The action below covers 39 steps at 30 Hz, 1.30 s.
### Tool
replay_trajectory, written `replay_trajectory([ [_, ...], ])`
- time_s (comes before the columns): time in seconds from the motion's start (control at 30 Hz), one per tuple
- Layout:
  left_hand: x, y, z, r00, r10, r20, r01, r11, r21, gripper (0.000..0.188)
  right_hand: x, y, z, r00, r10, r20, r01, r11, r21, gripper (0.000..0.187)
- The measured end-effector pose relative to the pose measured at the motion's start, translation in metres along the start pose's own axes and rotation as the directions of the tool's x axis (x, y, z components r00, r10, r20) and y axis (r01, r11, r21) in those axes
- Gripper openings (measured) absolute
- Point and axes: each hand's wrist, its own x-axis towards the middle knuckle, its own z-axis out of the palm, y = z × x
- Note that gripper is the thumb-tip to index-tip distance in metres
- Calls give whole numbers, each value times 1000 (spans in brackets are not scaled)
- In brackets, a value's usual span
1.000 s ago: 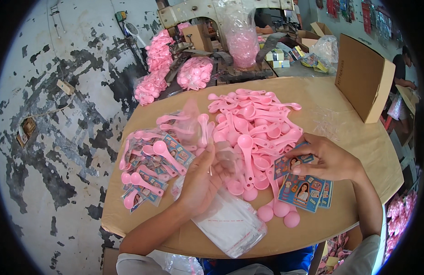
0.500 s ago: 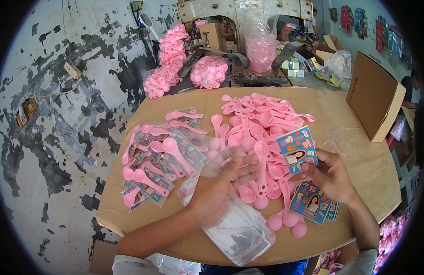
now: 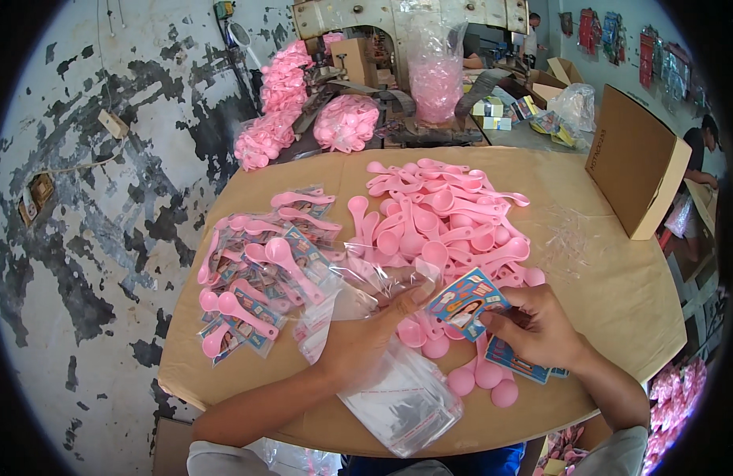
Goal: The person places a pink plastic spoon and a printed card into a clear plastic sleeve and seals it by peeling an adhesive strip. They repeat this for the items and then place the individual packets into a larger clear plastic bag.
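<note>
- Blue printed card was just right of the table's middle, toward three o'clock, raised and tilted (far edge of the brown tabletop taken as twelve).
- Right hand, at four o'clock, was clamped on that card, thumb on the near face, fingers behind it.
- Left hand, at eight, had a clear bag spread over its fingers, the film catching the light. Could not tell whether thumb and fingers were pinched together on it.
- Card's left corner was close by the bag's right edge; contact could not be made out.
- Card stack, same blue, lay at four, partly hidden below the right hand.
- Flat bag stack, clear with a printed line, lay at six, running up beneath the left forearm.
- Pink spoon heap sprawled from twelve inward to the middle. Three round spoon bowls, face down, were at five.
- Packets of spoon plus card, clear-wrapped, overlapped in a loose pile at nine to ten.
- Crumpled clear film lay at two; behind it an upright cardboard box.
- Beyond the table at eleven: a bulging bag of pink spoons.
</note>
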Motion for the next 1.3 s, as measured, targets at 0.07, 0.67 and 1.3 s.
replay_trajectory([
  [0.07,-3,-2,3,1000,-12,-7,11,1000,-20,39,-2,1,2,999,34,-24,-34,999,-6,18],
  [0.67,-4,-1,2,998,-67,-2,67,998,7,37,-4,-2,1,997,53,51,-50,997,-59,20],
  [1.3,-33,19,37,944,160,290,-172,985,17,61,-18,-14,12,988,54,143,-108,907,407,18],
])
